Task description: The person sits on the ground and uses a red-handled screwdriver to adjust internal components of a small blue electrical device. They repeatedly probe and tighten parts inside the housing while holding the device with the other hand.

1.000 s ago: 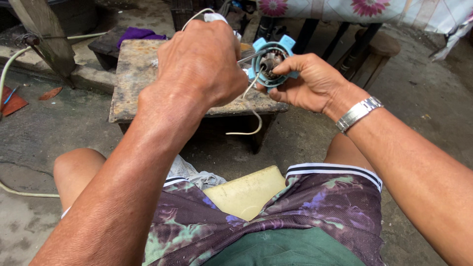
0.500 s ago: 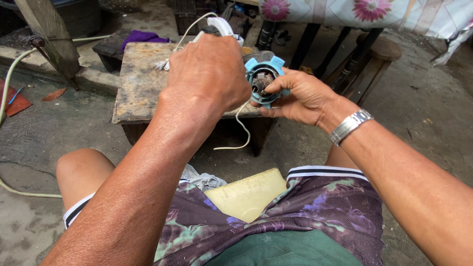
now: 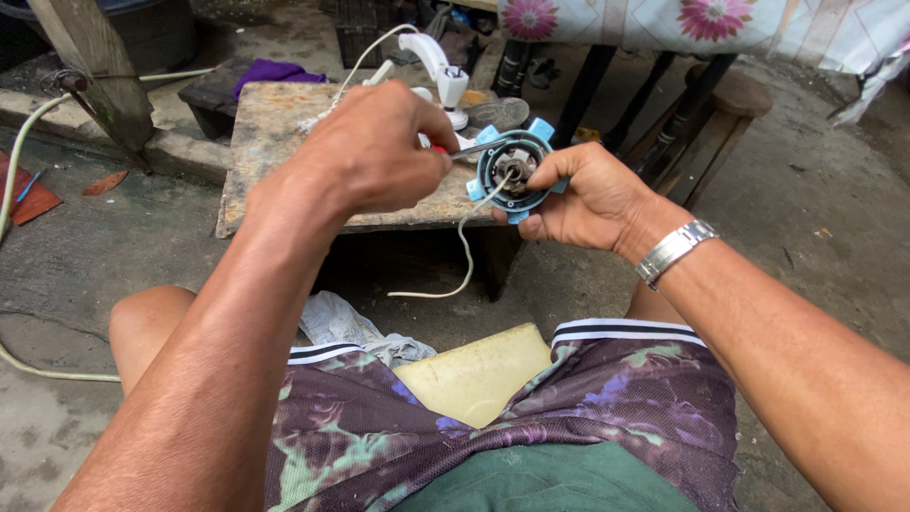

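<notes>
The right hand (image 3: 592, 194) cups a small round motor housing (image 3: 513, 171) of blue plastic, fingers curled around its rim and thumb along the top, with the open face and its metal core turned toward the camera. A metal watch (image 3: 675, 251) sits on that wrist. The left hand (image 3: 374, 156) is closed in a fist around a screwdriver (image 3: 466, 148), pinching its red handle between thumb and forefinger; the metal shaft reaches across to the housing and its tip touches the upper left edge. A white cord (image 3: 462, 248) hangs from the housing and loops down below it. Just behind the housing lies a worn low wooden table (image 3: 275, 128), and both hands hover above its near edge. On the table, behind the housing, stands a white plastic stand (image 3: 438, 71). Below the housing, between the person's knees, a pale yellow board (image 3: 479, 374) and a crumpled grey cloth (image 3: 346, 327) lie on the concrete floor (image 3: 114, 256).
</notes>
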